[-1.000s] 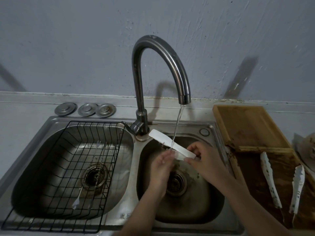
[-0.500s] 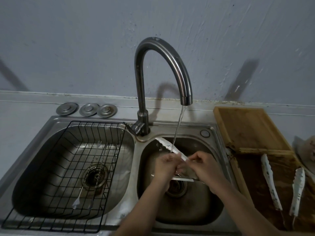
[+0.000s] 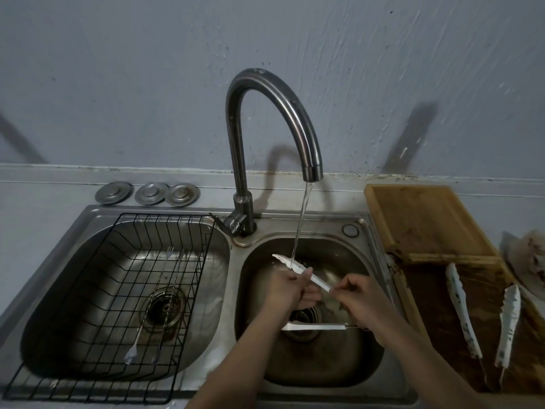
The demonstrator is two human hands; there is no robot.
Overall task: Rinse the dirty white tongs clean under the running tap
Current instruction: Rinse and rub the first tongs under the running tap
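Note:
White tongs are held over the right sink basin, spread apart. The upper arm slants up-left, and its toothed tip sits in the water stream falling from the curved steel tap. The lower arm lies level above the drain. My left hand grips the upper arm near its middle, fingers wrapped around it. My right hand pinches the tongs at their hinge end on the right. A second pair of speckled, dirty white tongs lies on the board to the right.
The left basin holds a black wire rack with a thin metal utensil in it. Three metal sink plugs sit behind it. A wooden cutting board and a soiled dark surface lie right of the sink.
The tongs turned from flat-side-up to edge-on and spread apart. Both hands dropped slightly lower in the basin, and the left hand slid up along the upper arm.

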